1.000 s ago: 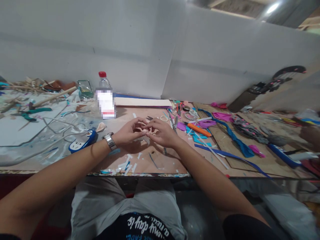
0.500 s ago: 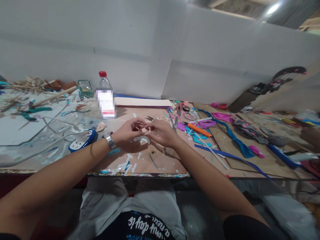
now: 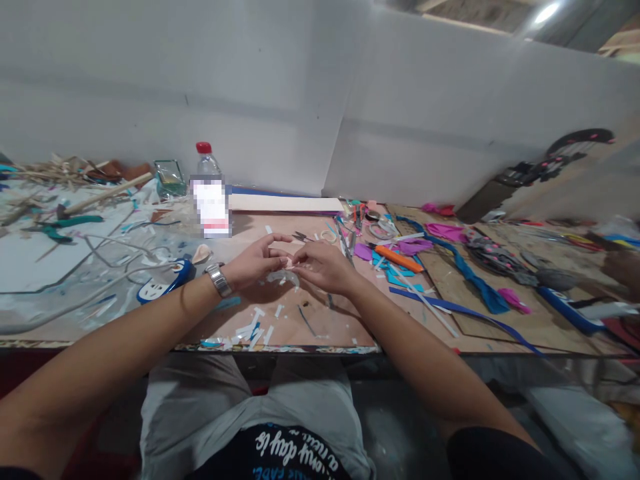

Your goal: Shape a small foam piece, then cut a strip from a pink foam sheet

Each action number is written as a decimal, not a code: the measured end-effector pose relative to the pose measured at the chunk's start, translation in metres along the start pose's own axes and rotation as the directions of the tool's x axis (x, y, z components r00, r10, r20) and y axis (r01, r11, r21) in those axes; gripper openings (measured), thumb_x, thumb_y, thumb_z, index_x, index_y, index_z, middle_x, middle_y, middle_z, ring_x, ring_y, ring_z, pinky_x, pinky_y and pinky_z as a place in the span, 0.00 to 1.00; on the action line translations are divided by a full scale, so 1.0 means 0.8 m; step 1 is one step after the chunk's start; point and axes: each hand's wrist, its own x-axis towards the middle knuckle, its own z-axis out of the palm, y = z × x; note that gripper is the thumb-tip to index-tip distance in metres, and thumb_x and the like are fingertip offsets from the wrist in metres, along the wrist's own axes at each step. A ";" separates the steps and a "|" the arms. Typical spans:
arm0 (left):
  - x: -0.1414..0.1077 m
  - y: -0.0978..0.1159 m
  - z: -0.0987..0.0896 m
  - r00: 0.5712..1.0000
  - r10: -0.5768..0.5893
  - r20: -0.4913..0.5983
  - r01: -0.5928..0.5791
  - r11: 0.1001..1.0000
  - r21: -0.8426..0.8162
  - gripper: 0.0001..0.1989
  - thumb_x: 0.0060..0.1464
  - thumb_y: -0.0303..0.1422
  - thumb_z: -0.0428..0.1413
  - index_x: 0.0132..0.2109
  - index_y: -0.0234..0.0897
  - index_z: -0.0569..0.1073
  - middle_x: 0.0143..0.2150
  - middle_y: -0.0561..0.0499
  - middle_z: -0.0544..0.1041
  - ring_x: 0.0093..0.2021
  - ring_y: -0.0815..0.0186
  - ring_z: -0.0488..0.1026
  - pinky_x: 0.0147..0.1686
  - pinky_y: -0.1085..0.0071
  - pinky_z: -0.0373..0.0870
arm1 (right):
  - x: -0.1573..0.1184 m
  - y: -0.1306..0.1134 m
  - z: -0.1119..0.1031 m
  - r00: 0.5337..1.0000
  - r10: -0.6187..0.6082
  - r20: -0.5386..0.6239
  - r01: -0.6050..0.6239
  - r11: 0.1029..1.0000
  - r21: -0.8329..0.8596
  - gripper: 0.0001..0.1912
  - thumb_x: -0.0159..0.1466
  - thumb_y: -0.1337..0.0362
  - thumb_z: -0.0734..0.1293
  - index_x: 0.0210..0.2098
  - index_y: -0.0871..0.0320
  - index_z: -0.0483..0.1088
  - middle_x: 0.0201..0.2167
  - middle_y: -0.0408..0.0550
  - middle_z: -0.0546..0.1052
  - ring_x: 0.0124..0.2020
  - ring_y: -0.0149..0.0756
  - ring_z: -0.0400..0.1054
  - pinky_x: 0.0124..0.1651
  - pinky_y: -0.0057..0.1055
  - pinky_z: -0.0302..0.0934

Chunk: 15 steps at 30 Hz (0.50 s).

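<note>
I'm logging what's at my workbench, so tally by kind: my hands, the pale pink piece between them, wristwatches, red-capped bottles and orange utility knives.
Hands: 2 (left hand, right hand)
Pale pink piece: 1
Wristwatch: 1
Red-capped bottle: 1
Orange utility knife: 1
Total: 6

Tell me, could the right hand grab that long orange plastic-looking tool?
Probably yes: the bare right hand is nearby, with only low things, like a small purple scrap, between it and the long orange plastic-looking tool. But it seems busy pinching a small pale-pink piece.
</note>
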 end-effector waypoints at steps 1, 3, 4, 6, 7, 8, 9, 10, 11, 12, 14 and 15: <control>-0.001 0.001 0.000 1.000 -0.020 -0.004 0.021 1.000 0.011 0.31 0.54 0.37 0.65 0.61 0.41 0.62 0.32 0.55 0.76 0.22 0.76 0.65 0.20 0.80 0.55 | 0.000 0.000 0.000 1.000 -0.007 0.003 0.007 1.000 -0.008 0.04 0.65 0.64 0.70 0.35 0.57 0.76 0.34 0.48 0.82 0.37 0.39 0.74 0.44 0.35 0.61; -0.001 0.001 -0.001 0.999 -0.038 -0.015 0.039 0.999 0.022 0.32 0.54 0.36 0.64 0.63 0.40 0.62 0.27 0.58 0.71 0.21 0.76 0.62 0.19 0.80 0.52 | -0.001 0.002 0.001 1.000 -0.029 0.006 0.029 1.000 -0.011 0.03 0.64 0.65 0.70 0.35 0.57 0.76 0.35 0.48 0.82 0.37 0.39 0.74 0.44 0.36 0.61; -0.001 0.001 -0.001 0.999 -0.042 -0.020 0.042 0.999 0.019 0.32 0.54 0.36 0.64 0.63 0.39 0.62 0.26 0.58 0.70 0.21 0.75 0.62 0.20 0.79 0.53 | -0.001 0.003 0.002 0.999 -0.038 0.007 0.038 0.999 -0.012 0.02 0.64 0.65 0.70 0.35 0.57 0.76 0.35 0.48 0.82 0.37 0.39 0.74 0.44 0.36 0.61; 0.000 -0.001 -0.002 0.998 -0.054 -0.018 0.054 0.999 0.008 0.32 0.54 0.35 0.64 0.64 0.39 0.62 0.27 0.57 0.71 0.23 0.74 0.63 0.21 0.79 0.54 | -0.002 0.004 0.003 0.999 -0.050 0.006 0.050 0.999 -0.008 0.02 0.64 0.65 0.70 0.35 0.56 0.76 0.35 0.48 0.82 0.38 0.39 0.75 0.45 0.36 0.61; 0.000 -0.003 -0.003 0.998 -0.058 -0.012 0.058 0.998 0.004 0.32 0.54 0.35 0.63 0.64 0.40 0.62 0.28 0.56 0.72 0.23 0.74 0.63 0.22 0.79 0.55 | -0.002 0.005 0.004 0.999 -0.051 0.004 0.051 0.999 -0.003 0.02 0.65 0.65 0.70 0.36 0.56 0.76 0.35 0.48 0.82 0.38 0.39 0.75 0.45 0.36 0.62; 0.001 -0.004 -0.003 0.998 -0.062 -0.003 0.062 0.998 0.006 0.32 0.55 0.34 0.63 0.64 0.40 0.62 0.29 0.56 0.72 0.23 0.74 0.63 0.22 0.78 0.55 | -0.002 0.006 0.004 0.999 -0.047 -0.002 0.047 0.999 0.004 0.03 0.65 0.64 0.70 0.36 0.56 0.76 0.35 0.48 0.82 0.38 0.39 0.74 0.45 0.36 0.62; 0.001 -0.004 -0.004 0.998 -0.062 0.006 0.062 0.998 0.013 0.31 0.54 0.34 0.63 0.63 0.40 0.63 0.29 0.56 0.72 0.23 0.74 0.63 0.23 0.78 0.55 | -0.002 0.006 0.005 0.999 -0.043 -0.004 0.043 0.999 0.011 0.03 0.64 0.64 0.70 0.37 0.56 0.75 0.35 0.48 0.82 0.38 0.39 0.74 0.45 0.36 0.62; 0.001 -0.005 -0.004 0.998 -0.061 0.017 0.061 0.998 0.024 0.31 0.54 0.33 0.63 0.63 0.40 0.63 0.28 0.56 0.72 0.23 0.75 0.63 0.23 0.78 0.55 | -0.002 0.007 0.006 0.999 -0.042 -0.001 0.042 0.999 0.014 0.04 0.64 0.63 0.70 0.38 0.56 0.75 0.35 0.48 0.81 0.38 0.39 0.74 0.46 0.36 0.63; 0.001 -0.005 -0.005 0.998 -0.057 0.028 0.056 0.998 0.035 0.31 0.53 0.33 0.63 0.62 0.40 0.64 0.28 0.56 0.72 0.23 0.74 0.63 0.23 0.78 0.56 | -0.002 0.007 0.006 0.999 -0.044 0.007 0.044 0.999 0.013 0.05 0.64 0.63 0.70 0.40 0.56 0.75 0.36 0.48 0.81 0.39 0.40 0.74 0.46 0.37 0.63; 0.001 -0.005 -0.005 0.998 -0.052 0.039 0.051 0.998 0.042 0.30 0.53 0.32 0.63 0.62 0.39 0.65 0.28 0.56 0.73 0.24 0.74 0.64 0.24 0.78 0.57 | -0.002 0.008 0.007 0.999 -0.051 0.019 0.051 0.999 0.006 0.07 0.65 0.63 0.70 0.42 0.56 0.75 0.37 0.49 0.81 0.41 0.40 0.73 0.47 0.38 0.63; 0.002 -0.006 -0.006 0.997 -0.043 0.057 0.041 0.998 0.045 0.30 0.53 0.33 0.64 0.61 0.38 0.67 0.30 0.54 0.74 0.25 0.73 0.66 0.26 0.76 0.59 | -0.003 0.010 0.008 0.996 -0.071 0.046 0.072 0.997 -0.015 0.10 0.66 0.63 0.69 0.46 0.55 0.75 0.40 0.50 0.79 0.44 0.42 0.72 0.50 0.40 0.63; 0.002 -0.007 -0.006 0.997 -0.036 0.064 0.034 0.999 0.041 0.30 0.53 0.34 0.64 0.61 0.38 0.67 0.31 0.52 0.76 0.26 0.72 0.67 0.27 0.76 0.60 | -0.003 0.010 0.009 0.996 -0.077 0.054 0.079 0.997 -0.024 0.11 0.66 0.62 0.68 0.48 0.55 0.75 0.42 0.51 0.78 0.45 0.42 0.71 0.50 0.41 0.63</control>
